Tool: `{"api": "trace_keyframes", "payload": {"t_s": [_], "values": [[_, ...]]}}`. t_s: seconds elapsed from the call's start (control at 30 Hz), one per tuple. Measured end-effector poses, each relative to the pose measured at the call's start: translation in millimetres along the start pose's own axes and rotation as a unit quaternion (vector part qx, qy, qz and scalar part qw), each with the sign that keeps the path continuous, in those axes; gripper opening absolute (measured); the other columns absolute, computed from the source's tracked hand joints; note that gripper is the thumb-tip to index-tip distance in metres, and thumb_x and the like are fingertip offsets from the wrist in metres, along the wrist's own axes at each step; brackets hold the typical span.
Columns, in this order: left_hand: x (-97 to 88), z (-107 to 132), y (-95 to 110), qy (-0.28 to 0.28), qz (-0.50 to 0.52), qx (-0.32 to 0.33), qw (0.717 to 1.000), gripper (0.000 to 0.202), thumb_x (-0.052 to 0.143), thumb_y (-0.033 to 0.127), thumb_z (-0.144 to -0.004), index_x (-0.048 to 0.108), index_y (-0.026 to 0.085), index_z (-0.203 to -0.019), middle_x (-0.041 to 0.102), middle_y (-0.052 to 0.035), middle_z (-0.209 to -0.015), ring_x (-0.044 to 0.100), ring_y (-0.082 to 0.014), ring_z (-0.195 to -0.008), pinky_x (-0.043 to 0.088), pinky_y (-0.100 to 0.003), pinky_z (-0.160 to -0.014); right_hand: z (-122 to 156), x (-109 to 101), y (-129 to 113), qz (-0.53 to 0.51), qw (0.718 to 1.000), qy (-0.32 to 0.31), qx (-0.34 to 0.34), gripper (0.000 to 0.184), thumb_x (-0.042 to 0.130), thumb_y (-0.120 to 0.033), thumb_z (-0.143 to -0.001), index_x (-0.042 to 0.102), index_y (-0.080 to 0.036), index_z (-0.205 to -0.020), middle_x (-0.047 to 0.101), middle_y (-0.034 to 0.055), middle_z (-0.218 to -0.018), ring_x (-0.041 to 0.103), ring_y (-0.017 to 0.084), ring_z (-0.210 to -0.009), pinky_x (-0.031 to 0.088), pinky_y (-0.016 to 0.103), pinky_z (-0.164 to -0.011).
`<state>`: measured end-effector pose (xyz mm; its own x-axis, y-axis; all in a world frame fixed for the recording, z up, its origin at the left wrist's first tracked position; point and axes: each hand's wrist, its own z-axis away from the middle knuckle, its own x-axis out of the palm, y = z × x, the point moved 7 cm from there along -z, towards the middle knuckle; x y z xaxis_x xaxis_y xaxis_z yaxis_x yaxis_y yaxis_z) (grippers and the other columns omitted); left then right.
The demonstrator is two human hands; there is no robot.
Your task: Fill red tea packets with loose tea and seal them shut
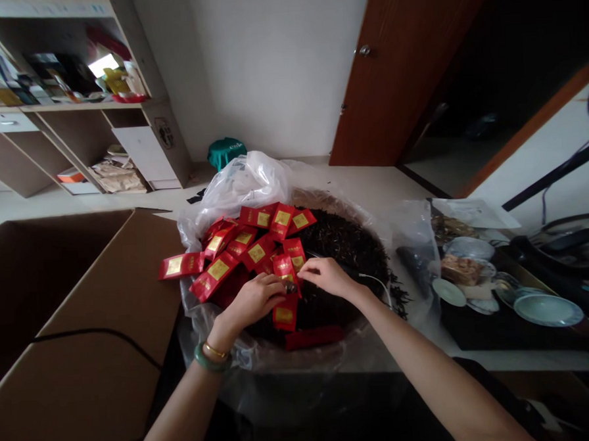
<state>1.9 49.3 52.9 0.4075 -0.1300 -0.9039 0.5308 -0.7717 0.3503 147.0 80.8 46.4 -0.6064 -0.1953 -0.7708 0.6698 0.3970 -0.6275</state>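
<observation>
My left hand (259, 297) has its fingers closed at the lower left edge of a small red packet (284, 266) with a gold label. On the packet's right edge, the fingertips of my right hand (326, 276) are pinched together. Between the two hands, by the left fingertips, shows a small dark clump (291, 287). Several more red packets (218, 270) lie in a loose pile to the left and beyond. Under them is a heap of dark, dry tea-like leaves (348, 244) inside a large round container lined with clear plastic (253, 176).
An open cardboard box (144, 274) stands at the left. A white cable (376, 279) crosses the leaves. At right, a dark tray (478, 329) bears a pale dish (548, 308), small bowls and bags. Behind are a shelf unit (156, 122) and a brown door (380, 78).
</observation>
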Motion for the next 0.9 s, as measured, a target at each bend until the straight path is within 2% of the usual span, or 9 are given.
{"api": "trace_keyframes", "payload": {"t_s": [0.03,0.1,0.2,0.3,0.4,0.53,0.67,0.8,0.9], "values": [[0.1,0,1,-0.014,0.017,-0.001,1.0,0.019,0.047,0.026,-0.092,0.065,0.021,-0.094,0.063,-0.0047,-0.104,0.059,-0.0164,-0.091,0.047,-0.028,-0.083,2,0,11,0.035,0.998,-0.01,0.046,0.016,0.057,-0.024,-0.087,0.071,-0.017,-0.084,0.071,0.0058,-0.085,0.065,0.017,-0.078,0.047,0.027,-0.074],[0.6,0,3,-0.036,0.042,-0.008,0.998,0.02,0.046,0.026,-0.092,0.065,0.022,-0.096,0.061,-0.0043,-0.108,0.061,-0.0146,-0.09,0.048,-0.025,-0.081,10,9,27,0.138,0.981,-0.084,0.109,0.013,0.063,-0.025,-0.082,0.07,-0.017,-0.09,0.07,0.0089,-0.092,0.065,0.021,-0.086,0.047,0.03,-0.077],[1.3,0,9,-0.057,0.06,-0.015,0.996,0.02,0.044,0.026,-0.093,0.064,0.021,-0.096,0.058,-0.0049,-0.107,0.061,-0.0139,-0.087,0.048,-0.025,-0.08,20,28,35,0.267,0.935,-0.188,0.137,0.036,0.071,-0.025,-0.072,0.065,-0.019,-0.108,0.065,0.0139,-0.109,0.058,0.03,-0.107,0.047,0.037,-0.084],[1.2,0,18,-0.067,0.082,-0.008,0.994,0.017,0.047,0.023,-0.091,0.063,0.02,-0.096,0.055,-0.0058,-0.109,0.06,-0.0152,-0.091,0.048,-0.027,-0.083,19,40,31,0.319,0.91,-0.215,0.153,0.054,0.076,-0.023,-0.065,0.059,-0.018,-0.116,0.058,0.018,-0.119,0.051,0.034,-0.115,0.048,0.04,-0.085],[0.1,2,23,-0.08,0.103,-0.007,0.991,0.015,0.051,0.019,-0.088,0.063,0.02,-0.097,0.055,-0.0063,-0.111,0.06,-0.0165,-0.095,0.048,-0.029,-0.086,14,48,28,0.327,0.904,-0.216,0.169,0.064,0.08,-0.021,-0.058,0.058,-0.015,-0.117,0.055,0.0218,-0.122,0.051,0.035,-0.114,0.049,0.041,-0.084],[-1.9,3,25,-0.097,0.124,-0.008,0.987,0.014,0.052,0.016,-0.086,0.063,0.02,-0.095,0.054,-0.0063,-0.113,0.059,-0.0167,-0.096,0.048,-0.03,-0.088,12,55,25,0.303,0.919,-0.202,0.151,0.054,0.078,-0.015,-0.058,0.062,-0.015,-0.11,0.058,0.0207,-0.119,0.054,0.036,-0.112,0.049,0.041,-0.083],[-2.9,2,25,-0.084,0.139,-0.003,0.987,0.017,0.05,0.016,-0.087,0.064,0.021,-0.096,0.055,-0.006,-0.112,0.059,-0.0163,-0.096,0.048,-0.031,-0.088,11,50,30,0.269,0.937,-0.179,0.133,0.033,0.064,-0.005,-0.067,0.067,-0.018,-0.098,0.066,0.0148,-0.106,0.062,0.029,-0.101,0.048,0.034,-0.077],[0.2,0,21,-0.072,0.126,-0.013,0.989,0.017,0.051,0.018,-0.088,0.064,0.021,-0.098,0.055,-0.0063,-0.111,0.06,-0.0169,-0.096,0.049,-0.03,-0.086,5,20,29,0.203,0.962,-0.138,0.12,0.025,0.062,-0.008,-0.068,0.068,-0.021,-0.089,0.071,0.0039,-0.092,0.066,0.019,-0.086,0.046,0.025,-0.07],[3.6,-2,18,-0.077,0.113,-0.031,0.99,0.018,0.05,0.02,-0.089,0.063,0.02,-0.1,0.054,-0.007,-0.112,0.06,-0.0177,-0.096,0.049,-0.031,-0.086,-3,-12,7,0.059,0.993,-0.044,0.091,0.02,0.063,-0.011,-0.067,0.068,-0.019,-0.085,0.07,-0.0004,-0.078,0.064,0.015,-0.075,0.045,0.022,-0.068]]}}
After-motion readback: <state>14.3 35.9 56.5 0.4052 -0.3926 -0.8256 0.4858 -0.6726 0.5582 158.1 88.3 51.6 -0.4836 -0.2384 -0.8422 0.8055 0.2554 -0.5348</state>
